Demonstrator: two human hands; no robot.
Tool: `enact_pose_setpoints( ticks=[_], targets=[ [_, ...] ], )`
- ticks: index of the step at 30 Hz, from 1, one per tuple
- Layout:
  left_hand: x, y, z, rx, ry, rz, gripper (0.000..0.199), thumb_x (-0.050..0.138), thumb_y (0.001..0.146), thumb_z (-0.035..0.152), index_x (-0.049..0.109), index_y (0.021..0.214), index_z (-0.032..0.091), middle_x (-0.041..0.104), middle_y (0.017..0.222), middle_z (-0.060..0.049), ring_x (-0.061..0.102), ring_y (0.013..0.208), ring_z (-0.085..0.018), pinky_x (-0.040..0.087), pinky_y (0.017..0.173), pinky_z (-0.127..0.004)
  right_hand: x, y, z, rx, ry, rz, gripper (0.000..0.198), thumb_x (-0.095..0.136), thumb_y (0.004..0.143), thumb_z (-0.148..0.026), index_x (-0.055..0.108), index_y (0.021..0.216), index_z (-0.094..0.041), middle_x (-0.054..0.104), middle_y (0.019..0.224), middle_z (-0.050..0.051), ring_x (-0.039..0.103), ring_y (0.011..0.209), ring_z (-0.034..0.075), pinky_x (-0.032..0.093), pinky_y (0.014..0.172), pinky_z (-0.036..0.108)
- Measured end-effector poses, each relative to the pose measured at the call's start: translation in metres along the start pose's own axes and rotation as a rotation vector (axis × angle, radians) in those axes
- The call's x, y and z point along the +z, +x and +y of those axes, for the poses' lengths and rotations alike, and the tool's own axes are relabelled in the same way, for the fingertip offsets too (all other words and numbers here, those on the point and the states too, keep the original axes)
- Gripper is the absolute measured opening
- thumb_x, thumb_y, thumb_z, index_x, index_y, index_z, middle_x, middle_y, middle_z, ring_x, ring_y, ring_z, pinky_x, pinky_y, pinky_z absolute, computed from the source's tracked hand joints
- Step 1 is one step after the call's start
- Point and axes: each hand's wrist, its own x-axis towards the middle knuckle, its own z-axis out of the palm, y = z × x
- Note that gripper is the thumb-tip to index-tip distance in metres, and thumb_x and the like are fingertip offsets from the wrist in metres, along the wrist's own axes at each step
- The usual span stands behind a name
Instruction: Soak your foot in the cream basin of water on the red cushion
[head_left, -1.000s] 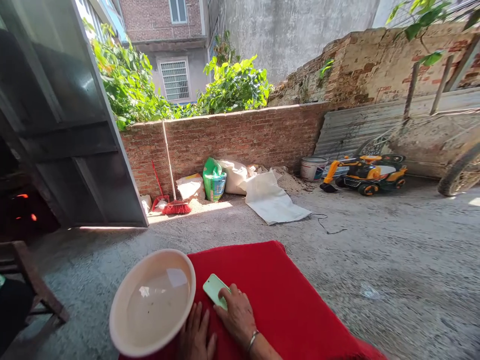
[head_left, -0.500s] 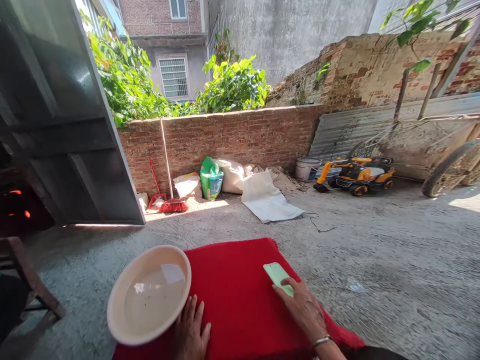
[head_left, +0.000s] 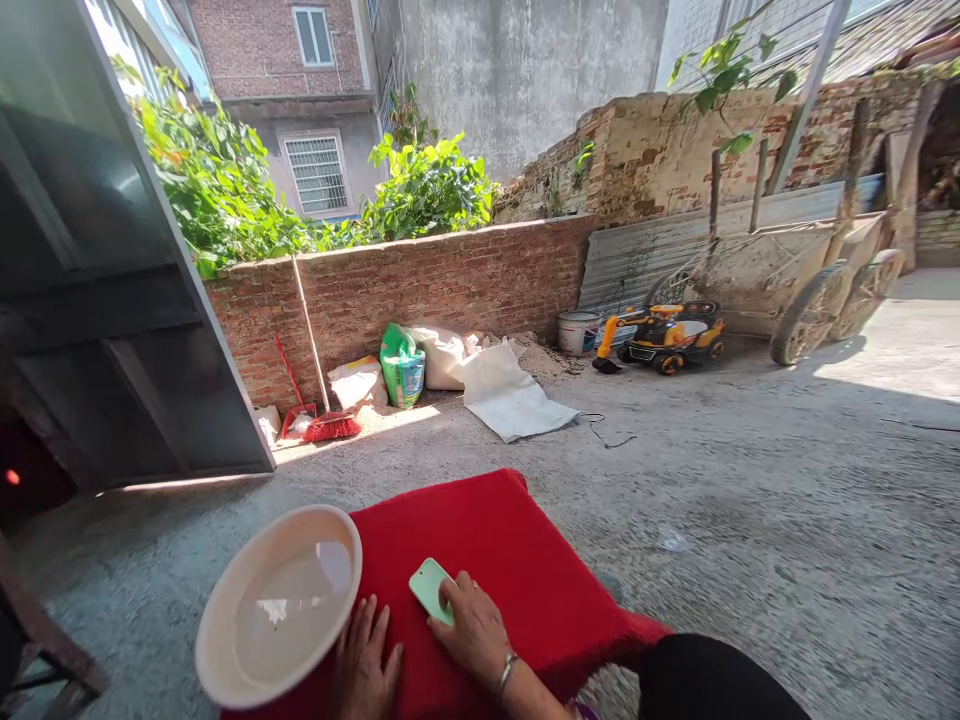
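A light green phone case [head_left: 432, 590] lies at the middle of a red cloth [head_left: 469, 510] that covers a small table. My right hand [head_left: 477, 630] grips its lower right side with bent fingers; whether a phone is inside I cannot tell. My left hand [head_left: 365, 665] is open, palm down on the cloth, fingers spread. Its fingertips are close to the rim of a cream basin [head_left: 217, 625], and I cannot tell if they touch. Water in the basin reflects bright light. The basin stands on the left part of the table.
A grey metal door [head_left: 142, 360] and part of a wooden chair [head_left: 45, 630] are to the left. Along the brick wall [head_left: 450, 285] are a red broom [head_left: 334, 427], sacks [head_left: 405, 365] and a bucket [head_left: 578, 332]. Further right are a toy excavator [head_left: 664, 340] and a cart [head_left: 757, 280].
My right hand has moved left across the cloth with the phone case, towards my left hand and the basin. My left hand stays flat. The view has turned to the right.
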Motion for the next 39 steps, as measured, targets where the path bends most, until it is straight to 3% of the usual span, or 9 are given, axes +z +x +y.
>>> enact_pose_setpoints(
  ticks=[4,9,12,16,23,28,31,35,39],
  targets=[
    [0.004,0.002,-0.008,0.044,-0.012,0.038,0.037,0.055,0.084,0.028,0.068,0.118,0.029,0.069,0.125,-0.003,0.063,0.114,-0.02,0.053,0.092,-0.033,-0.035,0.005,0.038,0.201,-0.123,0.027,0.014,0.058,0.081,-0.034,0.066,0.093,-0.032,0.067,0.104,0.004,0.064,0.098,0.023,0.049,0.085,0.032],
    [0.003,0.008,-0.001,0.003,-0.038,0.072,0.036,0.055,0.084,0.028,0.069,0.116,0.027,0.07,0.124,-0.003,0.063,0.114,-0.02,0.052,0.092,-0.033,-0.093,-0.005,0.111,0.466,-0.233,0.102,0.026,0.046,0.089,-0.036,0.063,0.1,-0.02,0.064,0.1,0.012,0.065,0.091,0.027,0.047,0.077,0.037],
    [-0.003,0.013,0.013,-0.096,-0.075,0.084,0.034,0.054,0.083,0.028,0.07,0.113,0.026,0.07,0.124,-0.003,0.062,0.115,-0.02,0.051,0.095,-0.035,-0.095,-0.008,0.123,0.498,-0.246,0.151,0.027,0.046,0.09,-0.04,0.063,0.102,-0.022,0.063,0.099,0.011,0.066,0.088,0.026,0.046,0.075,0.035],
    [-0.013,0.013,0.024,-0.166,-0.136,0.024,0.032,0.05,0.085,0.027,0.072,0.108,0.025,0.072,0.118,-0.004,0.064,0.111,-0.022,0.052,0.094,-0.037,-0.055,-0.005,0.078,0.332,-0.155,0.11,0.016,0.055,0.086,-0.037,0.064,0.096,-0.028,0.063,0.094,0.004,0.066,0.086,0.021,0.044,0.07,0.028],
    [-0.054,0.006,0.007,-0.273,-0.25,-0.439,0.046,0.032,0.087,0.008,0.072,0.101,0.026,0.074,0.099,-0.003,0.068,0.094,-0.015,0.051,0.082,-0.025,0.032,-0.006,-0.046,-0.021,-0.087,-0.097,0.023,0.064,0.076,-0.027,0.066,0.098,-0.029,0.065,0.101,0.003,0.063,0.096,0.02,0.042,0.078,0.026],
    [-0.074,0.011,0.009,-0.294,-0.225,-0.53,0.044,0.033,0.085,0.008,0.071,0.096,0.027,0.072,0.106,-0.002,0.067,0.1,-0.017,0.052,0.085,-0.028,0.046,-0.006,-0.06,-0.097,-0.14,-0.145,0.026,0.062,0.074,-0.023,0.066,0.099,-0.028,0.065,0.107,0.004,0.062,0.098,0.021,0.043,0.081,0.028],
    [-0.076,0.003,0.015,-0.268,-0.173,-0.463,0.036,0.039,0.083,0.01,0.071,0.091,0.026,0.073,0.106,-0.003,0.068,0.096,-0.018,0.054,0.082,-0.03,0.013,-0.002,-0.021,0.025,-0.175,-0.1,0.021,0.062,0.077,-0.027,0.066,0.098,-0.028,0.065,0.101,0.004,0.064,0.097,0.022,0.044,0.079,0.028],
    [-0.06,-0.019,0.015,-0.17,-0.094,-0.113,0.033,0.045,0.085,0.012,0.07,0.103,0.025,0.074,0.109,-0.006,0.07,0.093,-0.018,0.056,0.078,-0.027,-0.045,0.001,0.044,0.281,-0.236,0.005,0.022,0.049,0.089,-0.035,0.065,0.101,-0.025,0.063,0.096,0.009,0.067,0.085,0.025,0.045,0.066,0.032],
    [-0.037,-0.029,0.009,-0.192,-0.051,0.036,0.036,0.043,0.084,0.009,0.072,0.1,0.023,0.077,0.1,-0.006,0.072,0.085,-0.018,0.057,0.073,-0.027,-0.059,-0.007,0.044,0.307,-0.234,0.025,0.023,0.047,0.089,-0.04,0.063,0.1,-0.028,0.063,0.096,0.007,0.067,0.083,0.022,0.045,0.065,0.03]
  ],
)
